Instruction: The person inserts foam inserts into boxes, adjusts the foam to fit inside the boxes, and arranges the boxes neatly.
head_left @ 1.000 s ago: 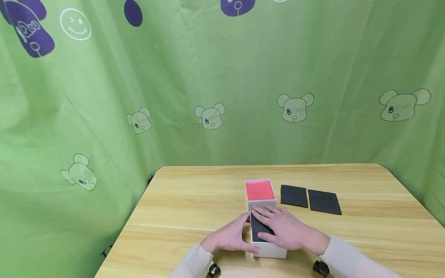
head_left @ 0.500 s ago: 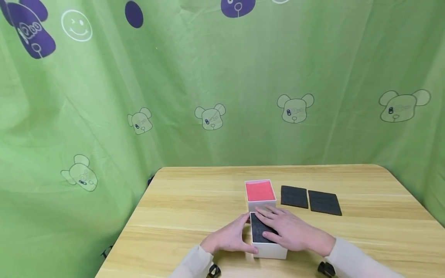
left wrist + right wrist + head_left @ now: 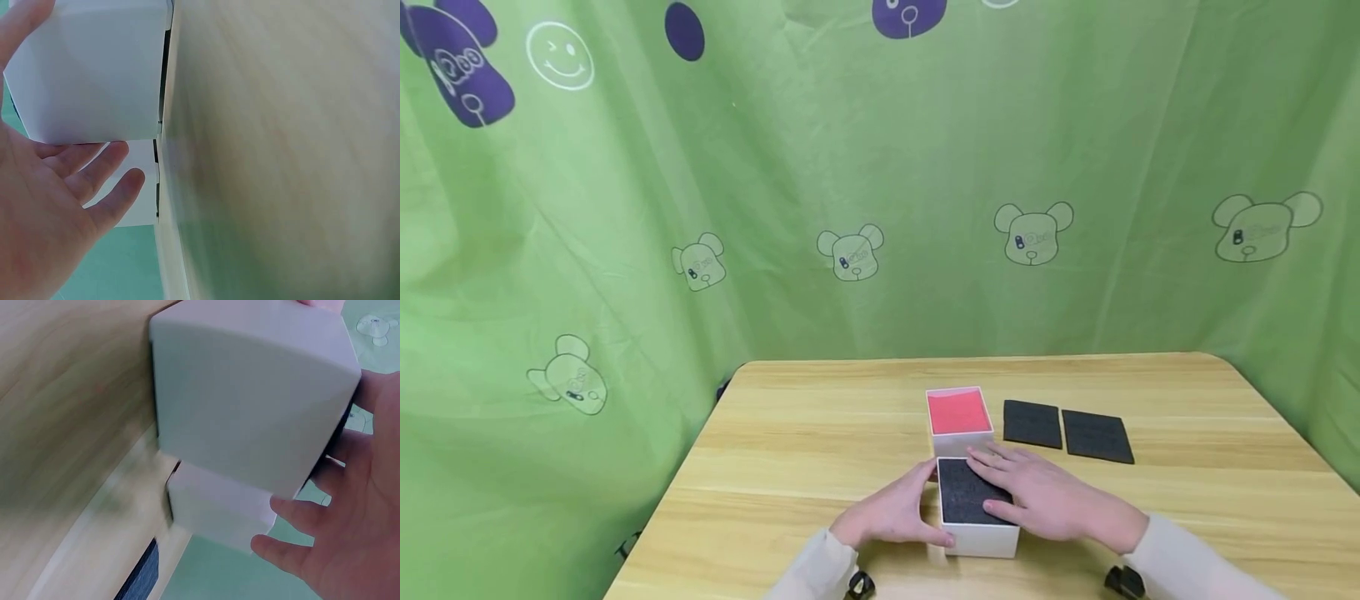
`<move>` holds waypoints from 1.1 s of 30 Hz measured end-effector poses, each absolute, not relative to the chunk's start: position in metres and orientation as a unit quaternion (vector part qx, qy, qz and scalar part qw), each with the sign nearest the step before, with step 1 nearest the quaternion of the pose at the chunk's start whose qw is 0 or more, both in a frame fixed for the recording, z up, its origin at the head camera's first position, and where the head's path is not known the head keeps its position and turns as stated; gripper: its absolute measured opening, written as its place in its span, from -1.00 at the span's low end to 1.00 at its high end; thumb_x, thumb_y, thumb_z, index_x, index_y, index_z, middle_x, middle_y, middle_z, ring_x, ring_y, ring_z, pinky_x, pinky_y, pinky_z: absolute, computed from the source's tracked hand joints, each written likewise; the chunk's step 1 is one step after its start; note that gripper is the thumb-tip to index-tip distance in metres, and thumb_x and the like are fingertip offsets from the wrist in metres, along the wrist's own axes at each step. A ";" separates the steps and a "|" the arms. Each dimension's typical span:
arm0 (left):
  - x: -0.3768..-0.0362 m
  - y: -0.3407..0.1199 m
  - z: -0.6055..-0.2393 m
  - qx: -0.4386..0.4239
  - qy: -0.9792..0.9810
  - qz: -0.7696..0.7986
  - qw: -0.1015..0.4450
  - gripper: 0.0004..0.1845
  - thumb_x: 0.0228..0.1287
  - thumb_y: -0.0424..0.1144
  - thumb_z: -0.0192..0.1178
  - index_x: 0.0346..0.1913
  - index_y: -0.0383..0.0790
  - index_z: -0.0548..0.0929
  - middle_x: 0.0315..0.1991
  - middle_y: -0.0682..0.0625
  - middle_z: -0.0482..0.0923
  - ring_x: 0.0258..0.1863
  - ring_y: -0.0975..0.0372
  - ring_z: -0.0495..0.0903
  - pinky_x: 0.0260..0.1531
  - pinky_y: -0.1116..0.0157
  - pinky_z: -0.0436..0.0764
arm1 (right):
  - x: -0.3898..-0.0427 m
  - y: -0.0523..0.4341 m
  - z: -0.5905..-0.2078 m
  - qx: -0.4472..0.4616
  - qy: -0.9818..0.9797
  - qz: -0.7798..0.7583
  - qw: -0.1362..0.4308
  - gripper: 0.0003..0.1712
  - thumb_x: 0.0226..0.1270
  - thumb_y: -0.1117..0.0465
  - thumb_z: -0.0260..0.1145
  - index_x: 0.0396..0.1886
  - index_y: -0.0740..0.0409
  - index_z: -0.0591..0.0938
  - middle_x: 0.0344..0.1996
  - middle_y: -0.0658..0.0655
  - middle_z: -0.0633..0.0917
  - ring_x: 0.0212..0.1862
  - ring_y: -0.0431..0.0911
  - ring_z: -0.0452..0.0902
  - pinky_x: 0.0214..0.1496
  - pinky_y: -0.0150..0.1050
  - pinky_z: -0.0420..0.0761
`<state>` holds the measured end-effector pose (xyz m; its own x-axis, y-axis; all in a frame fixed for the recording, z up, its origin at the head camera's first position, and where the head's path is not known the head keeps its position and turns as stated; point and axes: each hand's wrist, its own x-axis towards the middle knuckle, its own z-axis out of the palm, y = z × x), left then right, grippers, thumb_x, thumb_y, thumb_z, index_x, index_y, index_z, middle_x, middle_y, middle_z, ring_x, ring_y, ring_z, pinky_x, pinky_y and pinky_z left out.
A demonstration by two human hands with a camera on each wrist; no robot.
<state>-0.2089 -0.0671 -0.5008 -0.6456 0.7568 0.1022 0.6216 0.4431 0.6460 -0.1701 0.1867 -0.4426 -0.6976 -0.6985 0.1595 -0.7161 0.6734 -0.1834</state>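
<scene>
The left hand (image 3: 891,515) lies flat against the left wall of the near box (image 3: 977,537), fingers straight and together, thumb at its front corner; it grips nothing. The right hand (image 3: 1045,498) rests across the box's right rim, its spread, nearly straight fingers touching the foam (image 3: 964,492) that fills the top, and it too closes on nothing. In the right wrist view the fingers (image 3: 294,547) reach out loose past the box's white side (image 3: 250,400). Directly behind the near box, touching or almost touching it, stands a second white box (image 3: 958,417) with a red inside. To the right of that one, two black foam pads (image 3: 1067,429) lie flat side by side on the table (image 3: 805,450), just apart from each other and clear of both hands. The near box is plain white and squarish, open-topped, and sits near the table's front edge between the two hands; its foam is dark grey, finely textured and level with the rim.
</scene>
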 end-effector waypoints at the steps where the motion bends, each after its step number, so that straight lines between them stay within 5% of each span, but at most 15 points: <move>1: -0.209 -0.067 -0.501 0.408 0.843 0.336 0.102 0.02 -0.05 0.08 0.44 0.42 -0.01 0.06 0.28 0.09 0.27 0.27 0.30 0.25 0.28 0.28 0.25 | -0.169 0.189 -0.442 0.385 -0.915 0.117 0.039 -0.33 0.44 -0.16 0.01 0.35 0.20 0.37 0.33 0.15 0.36 0.33 0.22 0.19 0.27 0.18 0.28; 25: -0.210 -0.066 -0.502 0.402 0.846 0.335 0.102 0.04 -0.08 0.07 0.46 0.42 -0.01 0.07 0.29 0.09 0.26 0.28 0.30 0.24 0.28 0.29 0.24 | -0.166 0.216 -0.444 0.407 -0.901 0.115 0.096 -0.39 0.35 -0.16 0.14 0.21 0.16 0.54 0.23 0.03 0.49 0.27 0.15 0.32 0.18 0.13 0.38; 33: -0.210 -0.067 -0.502 0.395 0.845 0.342 0.114 0.05 -0.07 0.11 0.44 0.43 0.03 0.03 0.31 0.09 0.24 0.29 0.29 0.23 0.29 0.26 0.24 | -0.169 0.212 -0.443 0.399 -0.903 0.147 0.060 -0.34 0.32 -0.22 0.15 0.19 0.16 0.55 0.23 0.06 0.49 0.27 0.15 0.31 0.19 0.13 0.39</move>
